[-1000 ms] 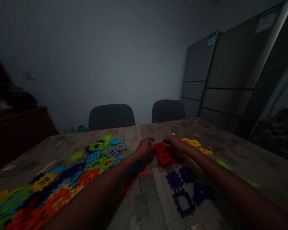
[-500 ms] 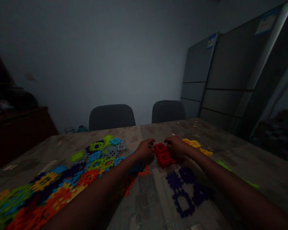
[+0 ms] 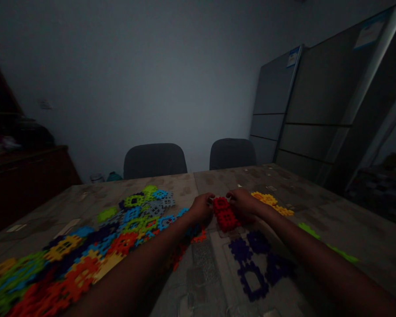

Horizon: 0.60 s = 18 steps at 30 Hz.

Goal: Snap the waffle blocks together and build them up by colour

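Observation:
A small box-like build of red interlocking plastic blocks (image 3: 226, 219) stands on the table, with square window openings in its faces. My left hand (image 3: 203, 208) has its curled fingers at the build's upper left edge. Against the upper right side, my right hand (image 3: 242, 201) grips with bent fingers and covers part of the red pieces. Purple interlocking pieces (image 3: 253, 281) lie flat just in front of the build. The dim light hides the exact fingertip contact.
A large spread of mixed coloured pieces (image 3: 122, 242) covers the table's left side. Yellow pieces (image 3: 267, 198) lie behind my right forearm, and lime green pieces (image 3: 341, 253) to its right. Two grey chairs (image 3: 155, 160) stand at the far table edge (image 3: 214, 174).
The view has shifted slightly. Both hands stay at the red build with almost the same finger positions, and the loose pieces lie as before.

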Motion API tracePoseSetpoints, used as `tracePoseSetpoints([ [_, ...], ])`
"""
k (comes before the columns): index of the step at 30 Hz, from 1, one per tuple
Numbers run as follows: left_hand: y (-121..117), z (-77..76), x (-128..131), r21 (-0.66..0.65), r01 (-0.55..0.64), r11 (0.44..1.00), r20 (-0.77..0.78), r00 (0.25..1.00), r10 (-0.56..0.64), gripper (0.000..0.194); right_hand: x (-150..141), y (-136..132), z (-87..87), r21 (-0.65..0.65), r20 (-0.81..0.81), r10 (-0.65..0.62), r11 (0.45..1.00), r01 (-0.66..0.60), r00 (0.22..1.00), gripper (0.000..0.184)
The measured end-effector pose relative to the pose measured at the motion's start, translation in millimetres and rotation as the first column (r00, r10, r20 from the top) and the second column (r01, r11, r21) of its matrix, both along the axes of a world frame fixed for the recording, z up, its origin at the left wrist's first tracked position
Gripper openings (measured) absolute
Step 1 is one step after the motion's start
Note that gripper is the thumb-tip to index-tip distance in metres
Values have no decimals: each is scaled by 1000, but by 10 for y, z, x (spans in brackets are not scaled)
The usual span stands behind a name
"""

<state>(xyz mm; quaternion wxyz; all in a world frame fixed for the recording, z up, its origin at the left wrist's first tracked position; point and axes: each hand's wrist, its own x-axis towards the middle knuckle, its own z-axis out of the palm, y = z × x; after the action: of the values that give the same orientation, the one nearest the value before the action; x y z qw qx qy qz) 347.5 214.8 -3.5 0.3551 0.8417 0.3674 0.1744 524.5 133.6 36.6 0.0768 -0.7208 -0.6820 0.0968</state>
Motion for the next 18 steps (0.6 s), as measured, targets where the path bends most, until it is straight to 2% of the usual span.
tracePoseSetpoints([
  [6, -53, 33, 37, 20, -7, 1000, -21, 1000, 8, 31, -27, -4, -2, 4, -18, 18, 1000, -18, 1000, 28],
  [18, -25, 116, -14, 56, -5, 998, -2, 1000, 5, 33, 221, -72, -7, -50, 44, 22, 999, -20, 999, 31],
])
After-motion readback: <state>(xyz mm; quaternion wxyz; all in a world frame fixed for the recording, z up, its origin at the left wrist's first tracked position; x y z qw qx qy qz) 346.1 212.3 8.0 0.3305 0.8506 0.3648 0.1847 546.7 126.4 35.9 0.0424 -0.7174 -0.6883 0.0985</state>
